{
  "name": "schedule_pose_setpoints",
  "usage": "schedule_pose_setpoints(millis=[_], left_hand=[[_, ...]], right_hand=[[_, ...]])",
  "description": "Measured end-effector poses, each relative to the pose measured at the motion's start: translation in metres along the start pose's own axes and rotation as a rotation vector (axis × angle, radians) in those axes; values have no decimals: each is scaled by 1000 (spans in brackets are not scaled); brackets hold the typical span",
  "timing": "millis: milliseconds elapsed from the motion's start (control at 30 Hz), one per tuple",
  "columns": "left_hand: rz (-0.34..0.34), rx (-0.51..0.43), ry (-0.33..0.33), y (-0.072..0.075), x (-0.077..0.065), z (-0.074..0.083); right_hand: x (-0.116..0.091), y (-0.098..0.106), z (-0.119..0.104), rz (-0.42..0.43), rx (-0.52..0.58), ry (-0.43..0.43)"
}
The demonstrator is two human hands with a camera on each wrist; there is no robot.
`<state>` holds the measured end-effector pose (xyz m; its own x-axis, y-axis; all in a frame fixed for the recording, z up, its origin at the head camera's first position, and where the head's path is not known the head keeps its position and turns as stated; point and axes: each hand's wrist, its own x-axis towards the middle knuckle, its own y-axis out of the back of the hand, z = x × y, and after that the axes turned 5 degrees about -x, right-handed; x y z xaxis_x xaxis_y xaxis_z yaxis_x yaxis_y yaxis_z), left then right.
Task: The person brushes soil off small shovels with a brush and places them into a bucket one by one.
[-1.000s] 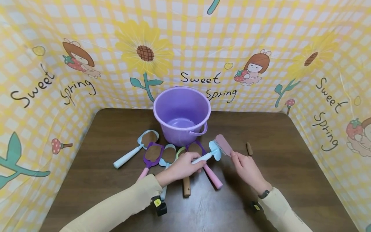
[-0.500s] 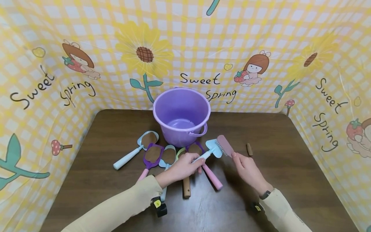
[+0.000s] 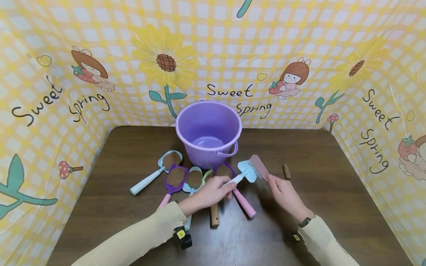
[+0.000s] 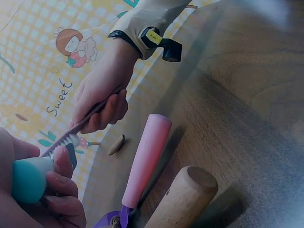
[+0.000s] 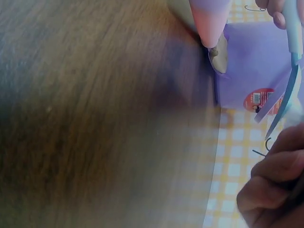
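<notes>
At the left on the brown surface [image 3: 313,151] lies a pale-blue trowel [image 3: 146,181], then a purple trowel [image 3: 170,189] with a pink handle and a second pale-blue trowel [image 3: 188,223]. Next comes a wooden handle [image 3: 214,218], near the left hand [image 3: 211,190]; beyond stands a purple bucket [image 3: 209,155]. The left hand's grip is closed round a blue-bladed trowel [image 3: 247,171], raised above another pink-handled trowel [image 3: 244,203]. Bristles of a pink brush [image 3: 259,166] meet its blade; the right hand [image 3: 287,195] grips the brush's near end. Farther right lies a small brown piece [image 3: 286,171].
</notes>
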<state>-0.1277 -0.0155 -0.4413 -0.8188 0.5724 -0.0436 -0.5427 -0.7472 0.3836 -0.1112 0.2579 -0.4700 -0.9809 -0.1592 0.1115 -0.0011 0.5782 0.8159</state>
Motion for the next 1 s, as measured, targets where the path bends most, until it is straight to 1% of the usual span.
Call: schedule_pose_setpoints(millis=[167, 233, 333, 500, 600, 700, 867, 1000], left_hand=[[2, 25, -21, -1, 1, 0], [10, 31, -19, -2, 2, 0], [22, 28, -5, -3, 2, -1], [27, 14, 20, -6, 2, -1], [28, 4, 23, -6, 1, -2], [29, 9, 16, -5, 1, -2], [35, 27, -3, -5, -1, -2], [45, 28, -6, -3, -2, -2]], right_hand=[[0, 3, 2, 21, -43, -124], [0, 3, 1, 32, -46, -143], [-2, 3, -3, 43, -19, -107], [-4, 2, -10, 8, 52, 23], [-4, 0, -12, 0, 50, 53], [-3, -1, -10, 19, 30, 36], [-3, -1, -4, 67, -6, -24], [-2, 0, 0, 57, -12, -94]])
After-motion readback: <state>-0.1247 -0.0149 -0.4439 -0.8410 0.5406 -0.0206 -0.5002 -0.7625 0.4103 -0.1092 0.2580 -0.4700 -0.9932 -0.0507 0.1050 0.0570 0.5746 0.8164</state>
